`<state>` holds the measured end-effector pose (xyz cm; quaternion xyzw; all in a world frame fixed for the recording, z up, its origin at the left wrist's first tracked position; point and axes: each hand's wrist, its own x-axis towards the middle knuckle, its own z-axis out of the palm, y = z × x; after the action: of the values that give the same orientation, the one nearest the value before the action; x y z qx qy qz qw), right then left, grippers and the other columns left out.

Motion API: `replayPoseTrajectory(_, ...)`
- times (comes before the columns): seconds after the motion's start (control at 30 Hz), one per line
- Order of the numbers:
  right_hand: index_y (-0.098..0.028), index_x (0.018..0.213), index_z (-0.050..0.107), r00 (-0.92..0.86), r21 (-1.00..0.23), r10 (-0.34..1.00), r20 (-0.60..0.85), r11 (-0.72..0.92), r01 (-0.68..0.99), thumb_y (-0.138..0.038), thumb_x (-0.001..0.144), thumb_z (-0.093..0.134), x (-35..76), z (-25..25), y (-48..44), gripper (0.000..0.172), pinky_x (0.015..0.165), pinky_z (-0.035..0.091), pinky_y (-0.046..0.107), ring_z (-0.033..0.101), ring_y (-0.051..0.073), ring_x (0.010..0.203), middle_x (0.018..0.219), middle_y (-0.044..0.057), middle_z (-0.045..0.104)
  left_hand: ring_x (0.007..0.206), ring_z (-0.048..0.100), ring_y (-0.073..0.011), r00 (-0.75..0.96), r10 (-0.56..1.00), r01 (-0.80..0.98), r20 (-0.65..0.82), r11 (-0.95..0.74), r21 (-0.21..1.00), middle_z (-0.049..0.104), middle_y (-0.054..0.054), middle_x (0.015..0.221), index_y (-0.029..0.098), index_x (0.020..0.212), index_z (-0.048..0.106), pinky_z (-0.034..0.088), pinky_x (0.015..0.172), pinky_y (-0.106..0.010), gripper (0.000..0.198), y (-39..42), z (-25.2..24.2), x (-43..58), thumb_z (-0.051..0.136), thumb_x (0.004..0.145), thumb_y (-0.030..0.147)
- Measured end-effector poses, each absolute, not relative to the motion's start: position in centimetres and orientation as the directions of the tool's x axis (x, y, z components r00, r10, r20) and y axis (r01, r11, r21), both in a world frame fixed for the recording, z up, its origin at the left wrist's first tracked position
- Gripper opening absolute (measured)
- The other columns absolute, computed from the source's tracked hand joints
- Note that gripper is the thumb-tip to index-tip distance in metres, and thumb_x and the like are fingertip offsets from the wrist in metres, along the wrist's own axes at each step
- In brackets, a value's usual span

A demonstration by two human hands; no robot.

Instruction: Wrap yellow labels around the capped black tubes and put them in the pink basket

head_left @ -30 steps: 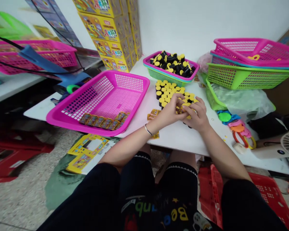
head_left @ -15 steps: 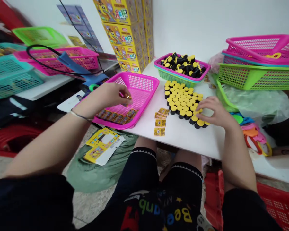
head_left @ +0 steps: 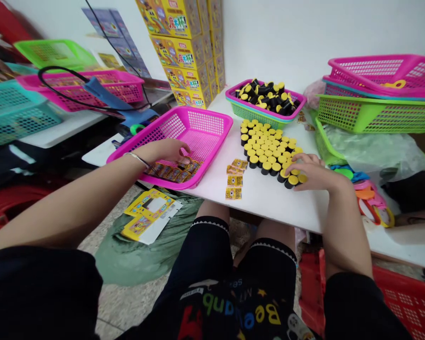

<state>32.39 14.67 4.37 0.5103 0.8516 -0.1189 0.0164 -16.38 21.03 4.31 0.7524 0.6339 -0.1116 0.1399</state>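
My left hand (head_left: 175, 151) is down inside the pink basket (head_left: 212, 163), its fingers closed on a small yellow-brown packet, mostly hidden by the fingertips. Right under it, similar packets (head_left: 168, 172) lie in a row along the basket's near side. At the near right edge of a tight group of black tubs with yellow lids (head_left: 269, 146), my right hand (head_left: 311, 171) curves with thumb and fingers apart, touching the outermost tubs. Between basket and tubs, several small yellow packets (head_left: 234, 181) lie in a column on the white table (head_left: 262, 203).
Behind the standing tubs, a stacked basket (head_left: 232, 94) holds a jumble of more tubs. Yellow boxes (head_left: 184, 52) are piled against the wall. More baskets (head_left: 368, 113) stand at right, beside coloured rings (head_left: 371, 203). A blue-handled tool (head_left: 109, 97) with a black cable is at left.
My left hand has lowered from above the pink basket to the packets in it, carrying a small packet. My right hand has shifted slightly down around the edge tubs.
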Motion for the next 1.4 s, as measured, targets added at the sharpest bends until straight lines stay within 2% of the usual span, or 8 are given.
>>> replayPoseTrajectory(0.23, -0.034, 0.096, 0.075, -0.493, -0.206, 0.867, -0.080, 0.469, 0.859, -0.039, 0.067, 0.085, 32.8, 4.0, 15.0, 0.031, 0.103, 0.040, 0.058, 0.039, 0.041, 0.133, 0.139, 0.004, 0.056, 0.119, 0.064, -0.0269, 0.340, 0.877, 0.913, 0.340, -0.395, 0.105, 0.065, -0.015, 0.130, 0.014, 0.134, 0.058, 0.050, 0.105, -0.041, 0.043, 11.4, 7.4, -9.0, 0.045, 0.102, 0.039)
replayPoseTrajectory(0.33, -0.033, 0.097, 0.074, -0.518, -0.232, 0.853, -0.060, 0.493, 0.839, -0.043, 0.066, 0.086, 32.5, 3.8, 14.9, 0.034, 0.105, 0.038, 0.061, 0.038, 0.042, 0.135, 0.140, 0.005, 0.055, 0.111, 0.069, -0.0181, 0.627, 0.737, 0.728, 0.252, -0.670, 0.145, 0.071, -0.010, 0.122, 0.018, 0.132, 0.060, 0.054, 0.101, -0.030, 0.039, 6.3, 4.7, -4.8, 0.035, 0.106, 0.030)
replayPoseTrajectory(0.5, -0.035, 0.099, 0.076, -0.578, -0.229, 0.812, -0.079, 0.550, 0.803, -0.034, 0.068, 0.085, 31.4, 3.3, 14.7, 0.032, 0.104, 0.036, 0.065, 0.037, 0.043, 0.137, 0.145, 0.006, 0.051, 0.141, 0.052, -0.0304, 0.664, 0.740, 0.747, 0.106, -0.650, -0.139, 0.053, -0.021, 0.151, 0.008, 0.143, 0.052, 0.047, 0.116, -0.047, 0.044, 2.9, -2.8, -1.2, 0.044, 0.101, 0.015)
replayPoseTrajectory(0.63, -0.037, 0.103, 0.078, -0.598, -0.229, 0.796, -0.091, 0.568, 0.790, -0.028, 0.065, 0.087, 31.5, 2.4, 15.2, 0.040, 0.105, 0.038, 0.066, 0.038, 0.044, 0.138, 0.149, 0.006, 0.048, 0.133, 0.061, -0.0268, 0.739, 0.668, 0.671, 0.090, -0.717, -0.189, 0.060, -0.022, 0.142, 0.005, 0.137, 0.058, 0.052, 0.111, -0.037, 0.045, 1.9, -3.5, -1.8, 0.044, 0.094, 0.000)
replayPoseTrajectory(0.8, -0.031, 0.103, 0.079, -0.668, -0.300, 0.743, -0.046, 0.627, 0.719, -0.025, 0.065, 0.087, 32.3, 1.7, 16.4, 0.039, 0.111, 0.040, 0.061, 0.047, 0.040, 0.135, 0.142, 0.009, 0.055, 0.119, 0.070, -0.0202, 0.735, 0.637, 0.627, 0.234, -0.769, 0.122, 0.069, -0.016, 0.133, 0.011, 0.136, 0.059, 0.058, 0.100, -0.029, 0.044, 2.0, 0.5, -3.0, 0.045, 0.095, 0.002)
replayPoseTrajectory(1.0, -0.031, 0.106, 0.076, -0.713, -0.452, 0.637, 0.294, 0.750, 0.483, -0.047, 0.078, 0.080, 31.7, 3.5, 15.3, 0.032, 0.108, 0.049, 0.051, 0.061, 0.031, 0.122, 0.125, 0.007, 0.070, 0.080, 0.074, -0.0117, 0.273, 0.775, 0.376, 0.570, -0.631, 0.679, 0.078, -0.006, 0.092, 0.016, 0.096, 0.076, 0.058, 0.067, -0.017, 0.012, 6.0, 3.3, 0.0, 0.072, 0.088, 0.025)
replayPoseTrajectory(1.2, -0.028, 0.116, 0.070, -0.226, -0.644, 0.806, 0.546, 0.577, 0.502, -0.057, 0.075, 0.081, 30.8, 2.6, 16.4, 0.051, 0.078, 0.060, 0.038, 0.069, 0.021, 0.081, 0.096, 0.004, 0.073, 0.058, 0.061, -0.0084, 0.155, 0.844, 0.350, 0.513, -0.532, 0.771, 0.075, -0.001, 0.073, 0.017, 0.089, 0.076, 0.048, 0.057, -0.020, 0.031, 13.2, 3.7, 5.8, 0.071, 0.089, 0.047)
replayPoseTrajectory(1.4, -0.035, 0.120, 0.058, 0.101, -0.831, 0.841, 0.532, 0.495, 0.252, -0.065, 0.079, 0.073, 31.4, 1.1, 19.0, 0.053, 0.071, 0.062, 0.034, 0.070, 0.017, 0.076, 0.100, 0.000, 0.068, 0.078, 0.069, -0.0141, 0.233, 0.859, 0.393, 0.456, -0.512, 0.763, 0.077, -0.002, 0.081, 0.016, 0.093, 0.076, 0.049, 0.073, -0.024, 0.025, 20.0, 1.9, 9.3, 0.061, 0.097, 0.036)
